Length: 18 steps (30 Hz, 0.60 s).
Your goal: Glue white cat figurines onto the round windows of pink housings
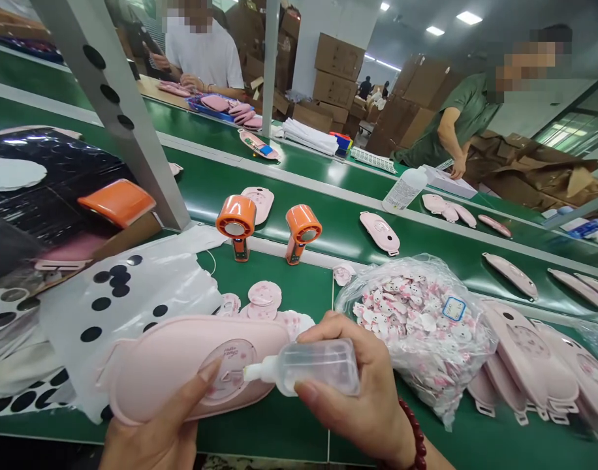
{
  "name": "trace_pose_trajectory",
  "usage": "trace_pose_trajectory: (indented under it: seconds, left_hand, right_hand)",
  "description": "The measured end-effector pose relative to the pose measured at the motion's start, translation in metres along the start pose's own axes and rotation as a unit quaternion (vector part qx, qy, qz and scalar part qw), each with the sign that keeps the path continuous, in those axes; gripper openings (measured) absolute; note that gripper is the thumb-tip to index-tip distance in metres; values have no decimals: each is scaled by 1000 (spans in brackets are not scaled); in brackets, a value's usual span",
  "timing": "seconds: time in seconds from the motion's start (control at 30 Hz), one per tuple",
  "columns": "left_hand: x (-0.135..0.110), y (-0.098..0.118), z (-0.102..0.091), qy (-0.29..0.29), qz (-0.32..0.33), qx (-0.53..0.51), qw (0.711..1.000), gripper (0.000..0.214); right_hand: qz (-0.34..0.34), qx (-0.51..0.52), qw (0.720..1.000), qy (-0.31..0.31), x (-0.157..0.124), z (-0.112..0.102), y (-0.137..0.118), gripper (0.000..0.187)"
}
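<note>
My left hand point(155, 424) grips the edge of a pink oval plastic casing point(172, 365), with the thumb lying on its face. My right hand point(358, 398) pinches a small clear squeeze bottle point(318, 367), whose nozzle tip touches the round recess point(228, 370) in the casing. A red bead bracelet point(412, 434) circles my right wrist. Just beyond the casing lie several round pink discs point(264, 294). To the right of my right hand sits a clear plastic bag of small printed pink-and-white pieces point(416, 333).
Two orange-headed handheld fans point(235, 225) stand on the green conveyor belt point(299, 287) among pink casings. More casings point(529, 359) are stacked at the right. A white sheet with black dots point(117, 313) lies at the left. Co-workers point(201, 52) work beyond a metal post point(117, 111), near cardboard boxes point(338, 75).
</note>
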State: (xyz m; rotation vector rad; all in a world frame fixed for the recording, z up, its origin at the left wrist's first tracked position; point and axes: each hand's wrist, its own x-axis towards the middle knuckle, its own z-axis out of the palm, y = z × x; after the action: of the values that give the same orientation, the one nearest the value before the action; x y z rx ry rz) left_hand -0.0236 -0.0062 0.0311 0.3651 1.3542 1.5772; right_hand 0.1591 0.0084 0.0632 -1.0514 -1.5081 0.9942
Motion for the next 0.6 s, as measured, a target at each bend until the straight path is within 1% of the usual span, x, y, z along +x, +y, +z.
trace_pose_trajectory:
  seconds: [0.13,0.27,0.37,0.47,0.53,0.6]
  left_hand:
    - [-4,-1,-2,7,30,22,999,63]
    - [-2,-10,-13,12,61,35,997,55]
    - [-1,-15,-20,-5,80,39,996,49]
    - [-1,-15,-20,-15,78,48,996,50]
    - [-2,-13,-18,-3,77,47,996,51]
    - [-1,-12,-18,6,62,37,997,53]
  right_hand:
    - [-23,-5,1000,-11,2,6,-2,16]
    - [-39,-16,999,-14,3,9,-4,14]
    - [-44,-31,998,-14,4,9,-4,14]
    - [-39,-39,998,-12,3,8,-2,13]
    - [-32,-44,998,-9,3,7,0,11]
    - [-24,-44,999,-10,3,6,1,12]
